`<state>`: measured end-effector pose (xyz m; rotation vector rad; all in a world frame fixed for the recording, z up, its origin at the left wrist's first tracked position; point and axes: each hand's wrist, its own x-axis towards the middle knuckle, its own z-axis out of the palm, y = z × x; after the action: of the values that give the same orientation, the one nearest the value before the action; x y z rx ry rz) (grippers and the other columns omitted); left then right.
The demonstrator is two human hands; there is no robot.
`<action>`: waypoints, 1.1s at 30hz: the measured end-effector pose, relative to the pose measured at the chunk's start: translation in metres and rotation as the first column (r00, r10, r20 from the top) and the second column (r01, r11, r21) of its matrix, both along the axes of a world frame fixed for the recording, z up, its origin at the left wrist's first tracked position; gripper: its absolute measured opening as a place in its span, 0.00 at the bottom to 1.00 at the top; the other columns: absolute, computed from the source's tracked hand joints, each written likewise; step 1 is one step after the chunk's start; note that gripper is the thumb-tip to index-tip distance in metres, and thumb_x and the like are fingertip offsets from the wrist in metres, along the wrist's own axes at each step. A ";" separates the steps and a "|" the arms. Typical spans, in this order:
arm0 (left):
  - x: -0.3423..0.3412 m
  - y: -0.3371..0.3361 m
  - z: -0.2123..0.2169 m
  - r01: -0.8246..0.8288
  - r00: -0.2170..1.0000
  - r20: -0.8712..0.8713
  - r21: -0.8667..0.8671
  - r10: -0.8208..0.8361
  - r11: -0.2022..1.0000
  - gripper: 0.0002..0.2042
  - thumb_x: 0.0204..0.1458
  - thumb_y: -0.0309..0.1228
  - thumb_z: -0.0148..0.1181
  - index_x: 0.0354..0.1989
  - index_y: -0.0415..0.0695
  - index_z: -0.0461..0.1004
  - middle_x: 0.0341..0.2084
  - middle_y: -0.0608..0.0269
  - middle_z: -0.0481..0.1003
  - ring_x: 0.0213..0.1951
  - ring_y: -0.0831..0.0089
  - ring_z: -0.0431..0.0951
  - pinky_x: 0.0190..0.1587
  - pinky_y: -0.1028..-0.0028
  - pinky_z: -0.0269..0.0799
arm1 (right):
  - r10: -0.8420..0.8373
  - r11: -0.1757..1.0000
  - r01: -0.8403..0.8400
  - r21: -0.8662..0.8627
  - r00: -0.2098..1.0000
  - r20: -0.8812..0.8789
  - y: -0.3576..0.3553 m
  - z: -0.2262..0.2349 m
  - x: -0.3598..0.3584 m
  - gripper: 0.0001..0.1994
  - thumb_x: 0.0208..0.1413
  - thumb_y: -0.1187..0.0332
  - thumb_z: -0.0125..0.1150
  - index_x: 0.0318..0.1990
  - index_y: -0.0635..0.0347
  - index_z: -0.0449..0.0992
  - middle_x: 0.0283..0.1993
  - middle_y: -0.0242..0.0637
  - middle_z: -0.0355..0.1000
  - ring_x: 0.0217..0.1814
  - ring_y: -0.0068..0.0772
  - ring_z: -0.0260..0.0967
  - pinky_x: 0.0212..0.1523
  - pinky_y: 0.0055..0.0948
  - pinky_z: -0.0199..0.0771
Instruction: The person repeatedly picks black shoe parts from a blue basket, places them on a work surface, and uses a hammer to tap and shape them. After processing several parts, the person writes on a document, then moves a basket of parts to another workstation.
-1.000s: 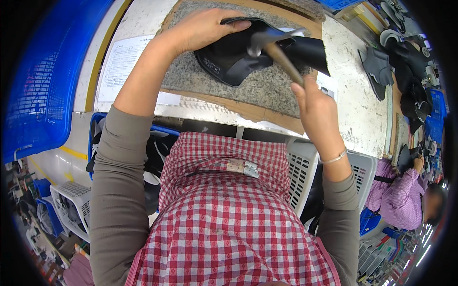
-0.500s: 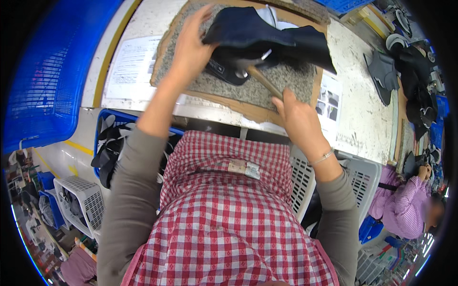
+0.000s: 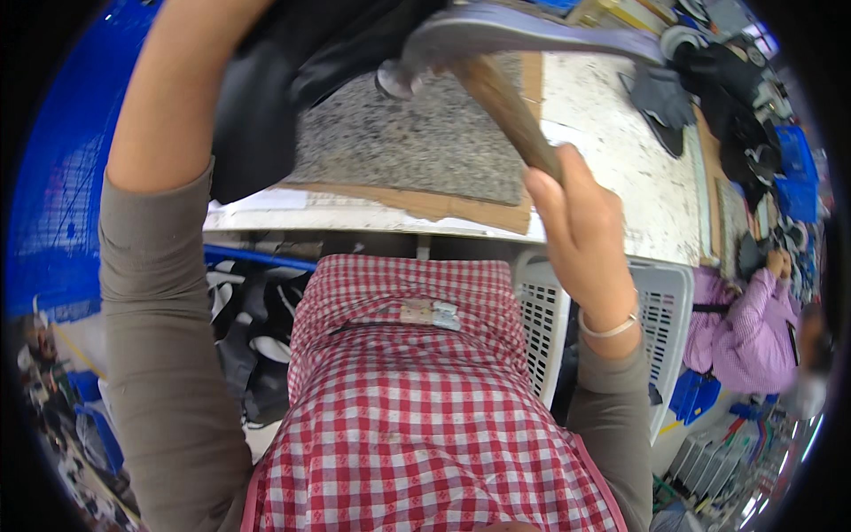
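Worn white workbench (image 3: 620, 191), speckled stone slab (image 3: 417, 146), white slotted baskets (image 3: 660, 310) below, blue crates (image 3: 53, 204) beside.

A black leather piece (image 3: 275, 80) hangs lifted above the speckled stone slab (image 3: 417, 142) on the counter (image 3: 612, 204), its lower edge drooping. The hammer (image 3: 479, 89) has a wooden handle slanting up-left to a metal head close to the leather.

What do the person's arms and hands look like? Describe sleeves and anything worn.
Both forearms wear long, plain grey-brown sleeves, pushed up so the wrists are bare. The right hand has a thin pale bangle at the wrist. No gloves or rings show; the left hand is out of view.
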<state>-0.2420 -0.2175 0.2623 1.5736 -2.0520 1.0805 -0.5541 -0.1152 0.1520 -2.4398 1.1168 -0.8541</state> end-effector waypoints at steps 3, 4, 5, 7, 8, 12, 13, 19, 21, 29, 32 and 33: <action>-0.048 -0.025 -0.050 0.010 1.000 0.020 0.402 -0.020 0.915 0.09 0.43 0.27 0.61 0.33 0.42 0.84 0.31 0.44 0.82 0.36 0.45 0.84 0.43 0.53 0.80 | -0.088 0.995 0.084 -0.048 0.990 -0.106 -0.023 -0.031 0.006 0.14 0.69 0.59 0.58 0.43 0.64 0.70 0.21 0.48 0.71 0.22 0.56 0.73 0.22 0.44 0.71; -0.047 -0.028 -0.073 0.023 0.995 -0.094 0.590 0.040 0.807 0.14 0.44 0.29 0.62 0.41 0.45 0.83 0.38 0.43 0.82 0.43 0.46 0.82 0.48 0.52 0.78 | -0.098 0.995 0.094 -0.032 0.979 -0.178 -0.032 -0.047 0.009 0.15 0.69 0.58 0.57 0.43 0.64 0.70 0.20 0.49 0.72 0.22 0.56 0.73 0.21 0.45 0.72; -0.045 -0.028 -0.097 0.054 0.973 -0.187 0.748 0.132 0.661 0.19 0.46 0.30 0.62 0.49 0.48 0.83 0.45 0.42 0.81 0.50 0.46 0.81 0.53 0.51 0.76 | -0.106 0.994 0.109 -0.003 0.960 -0.259 -0.036 -0.064 0.012 0.15 0.69 0.57 0.57 0.43 0.63 0.70 0.20 0.49 0.72 0.22 0.57 0.73 0.21 0.47 0.72; -0.024 -0.008 -0.142 0.301 0.953 -0.216 0.602 -0.211 0.740 0.33 0.47 0.32 0.71 0.65 0.46 0.71 0.56 0.49 0.76 0.63 0.49 0.71 0.64 0.54 0.69 | -0.087 0.996 0.087 -0.011 0.968 -0.237 -0.034 -0.094 0.013 0.16 0.69 0.56 0.56 0.41 0.63 0.70 0.21 0.50 0.74 0.22 0.57 0.74 0.21 0.48 0.73; -0.008 0.004 -0.156 0.440 0.894 -0.340 0.531 -0.293 0.724 0.35 0.47 0.32 0.72 0.68 0.49 0.68 0.62 0.52 0.70 0.67 0.51 0.65 0.68 0.54 0.64 | -0.087 0.995 0.099 0.033 0.959 -0.269 -0.033 -0.105 0.011 0.17 0.70 0.55 0.55 0.40 0.63 0.70 0.21 0.50 0.74 0.22 0.57 0.75 0.21 0.48 0.73; 0.044 0.057 -0.194 0.384 0.897 -0.373 0.383 -0.239 0.840 0.42 0.50 0.31 0.71 0.75 0.59 0.59 0.73 0.56 0.58 0.73 0.53 0.56 0.74 0.53 0.56 | -0.129 0.990 0.141 0.015 0.937 -0.324 -0.021 -0.129 0.009 0.16 0.69 0.57 0.56 0.39 0.62 0.70 0.22 0.49 0.75 0.23 0.54 0.77 0.21 0.47 0.75; 0.051 0.059 -0.194 0.304 0.924 -0.346 0.402 -0.165 0.864 0.39 0.52 0.34 0.70 0.74 0.60 0.61 0.72 0.55 0.59 0.73 0.52 0.57 0.72 0.52 0.57 | -0.131 0.990 0.139 0.002 0.939 -0.319 -0.019 -0.130 0.010 0.16 0.69 0.57 0.56 0.39 0.62 0.70 0.22 0.48 0.76 0.23 0.54 0.77 0.21 0.46 0.75; 0.025 0.024 -0.155 0.138 0.975 0.162 0.084 -0.150 0.987 0.30 0.51 0.35 0.63 0.67 0.59 0.73 0.67 0.43 0.67 0.69 0.44 0.64 0.67 0.41 0.60 | -0.170 0.984 0.139 -0.111 0.919 -0.355 -0.021 -0.127 0.014 0.15 0.68 0.58 0.58 0.40 0.62 0.69 0.22 0.45 0.76 0.21 0.50 0.77 0.19 0.43 0.75; 0.007 0.024 -0.146 0.182 0.970 0.077 0.408 -0.232 0.895 0.31 0.53 0.38 0.65 0.69 0.58 0.70 0.77 0.48 0.51 0.76 0.42 0.50 0.70 0.35 0.49 | -0.177 0.979 0.132 -0.156 0.928 -0.329 -0.021 -0.130 0.015 0.15 0.68 0.58 0.59 0.40 0.62 0.69 0.22 0.45 0.75 0.21 0.50 0.76 0.19 0.43 0.75; 0.034 0.068 -0.207 0.188 0.889 -0.425 0.675 0.168 0.714 0.43 0.61 0.38 0.64 0.79 0.67 0.42 0.50 0.39 0.78 0.41 0.44 0.83 0.47 0.52 0.79 | -0.129 0.990 0.097 -0.102 0.919 -0.373 -0.036 -0.096 0.023 0.15 0.69 0.57 0.57 0.39 0.61 0.70 0.20 0.46 0.73 0.20 0.52 0.75 0.20 0.45 0.73; 0.060 0.056 -0.220 0.472 0.638 -0.740 0.592 0.210 0.653 0.33 0.66 0.49 0.55 0.78 0.69 0.50 0.68 0.48 0.68 0.67 0.49 0.70 0.69 0.57 0.64 | -0.123 0.986 0.075 -0.147 0.926 -0.356 -0.039 -0.062 0.023 0.15 0.69 0.56 0.57 0.39 0.61 0.70 0.19 0.45 0.72 0.20 0.53 0.74 0.19 0.45 0.72; 0.064 0.053 -0.221 0.489 0.605 -0.761 0.588 0.235 0.645 0.33 0.66 0.51 0.54 0.78 0.69 0.51 0.70 0.52 0.65 0.71 0.52 0.65 0.72 0.58 0.61 | -0.138 0.973 0.067 -0.222 0.938 -0.319 -0.038 -0.055 0.027 0.15 0.69 0.56 0.57 0.39 0.61 0.70 0.18 0.45 0.71 0.20 0.53 0.73 0.19 0.45 0.72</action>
<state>-0.1776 -0.1648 0.0413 1.6820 -1.9076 -0.6869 -0.5272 -0.1527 0.0967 -2.7982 1.3420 -0.6272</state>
